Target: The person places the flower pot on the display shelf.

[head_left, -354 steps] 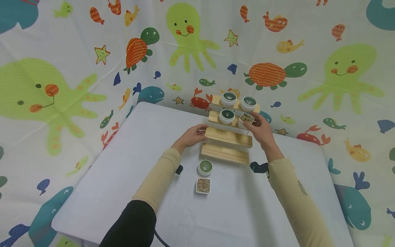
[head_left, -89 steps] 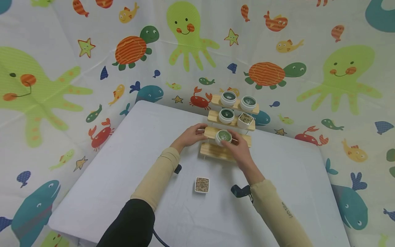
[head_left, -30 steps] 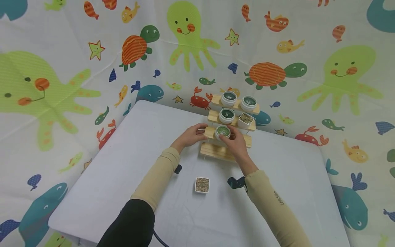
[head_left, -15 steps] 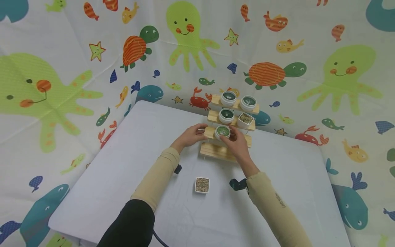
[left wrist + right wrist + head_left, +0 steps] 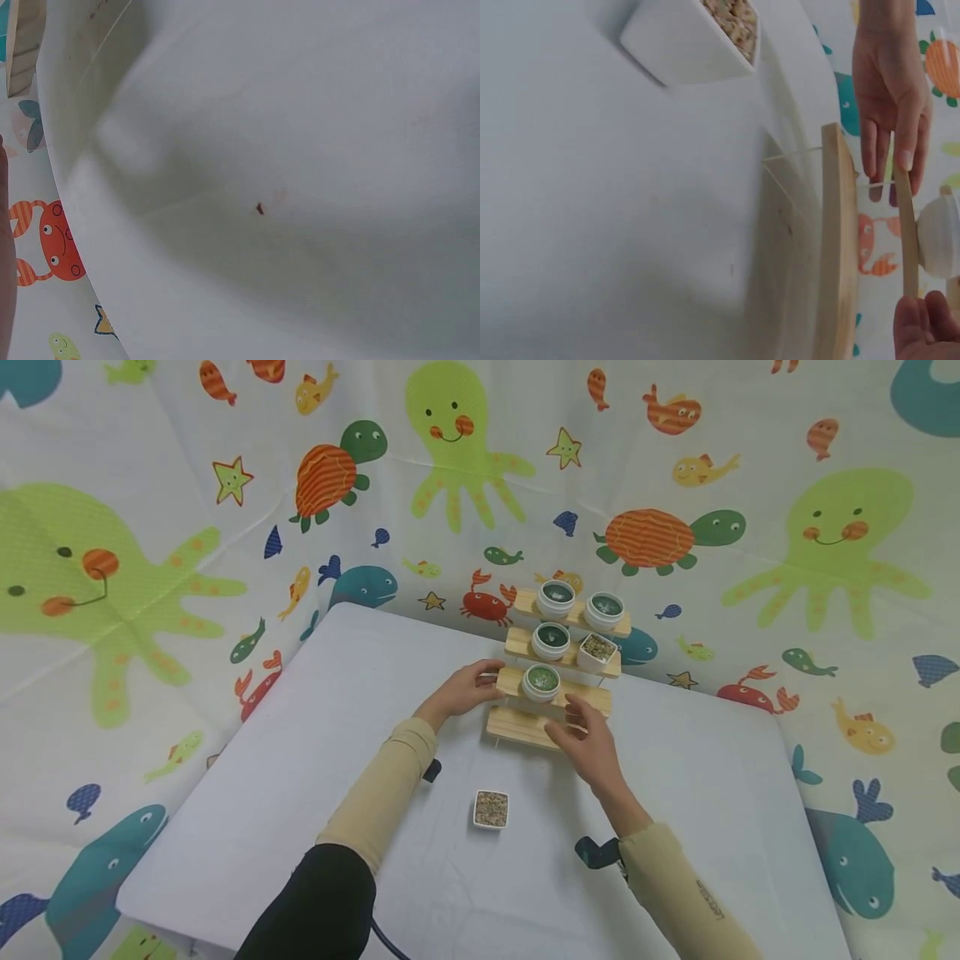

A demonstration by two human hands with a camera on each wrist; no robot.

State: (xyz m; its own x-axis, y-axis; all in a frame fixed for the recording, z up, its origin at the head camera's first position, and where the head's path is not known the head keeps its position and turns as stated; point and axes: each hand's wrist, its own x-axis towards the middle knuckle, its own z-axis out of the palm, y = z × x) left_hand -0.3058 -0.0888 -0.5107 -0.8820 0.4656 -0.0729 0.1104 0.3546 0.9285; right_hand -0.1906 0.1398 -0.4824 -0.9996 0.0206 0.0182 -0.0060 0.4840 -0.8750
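My left hand (image 5: 465, 692) pinches the left end of a wooden shelf board on a tiered display stand (image 5: 588, 695); the right wrist view shows its thumb (image 5: 906, 146) against the board. On that board's left half sits a round white pot with a green top (image 5: 541, 682). My right hand (image 5: 592, 747) is just in front of the stand's right half, fingers loosely bent, holding nothing. Its fingertips (image 5: 909, 322) show beside the board in the right wrist view. A square white pot of brown grains (image 5: 491, 810) stands on the table in front.
The top board (image 5: 577, 618) bears two round green-topped pots. Below it, a board holds another round pot (image 5: 551, 642) and a square grain-filled pot (image 5: 597, 652). The lowest board (image 5: 525, 727) is nearest me. A sea-animal curtain (image 5: 480, 460) hangs behind the white table (image 5: 300, 760).
The round green-topped pot went from the table onto the third board, and my right hand has let go and drawn back towards me. The square pot was released earlier. My left hand stays put.
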